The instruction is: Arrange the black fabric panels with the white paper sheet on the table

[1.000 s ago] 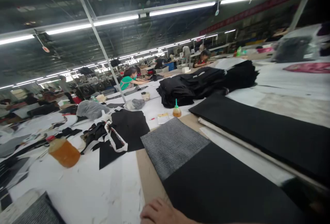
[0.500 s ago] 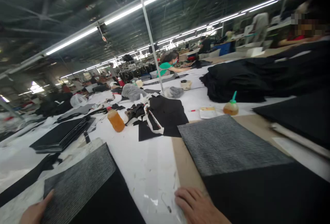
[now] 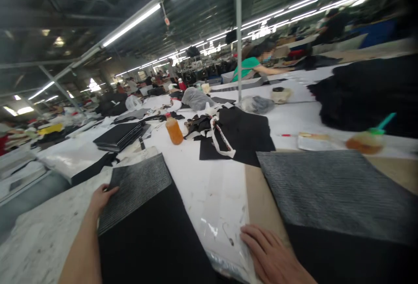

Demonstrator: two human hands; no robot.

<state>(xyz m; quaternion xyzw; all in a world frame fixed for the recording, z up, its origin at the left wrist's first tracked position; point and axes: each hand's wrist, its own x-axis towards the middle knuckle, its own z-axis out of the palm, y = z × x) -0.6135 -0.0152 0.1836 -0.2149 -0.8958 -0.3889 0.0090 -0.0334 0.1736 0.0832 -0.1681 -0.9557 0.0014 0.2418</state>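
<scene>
Both hands flank fabric panel (image 3: pixel 143 218): left hand (image 3: pixel 101 197) touching, right hand (image 3: pixel 271 255) beside.

head view | forward-down over table (image 3: pixel 202 188) | near hands

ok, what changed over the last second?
The view swung left. The left hand came into view and took hold of the far edge of the grey-and-black panel on the left. The right hand stays flat at the near edge of the brown board. The orange bottle is unmoved.
</scene>
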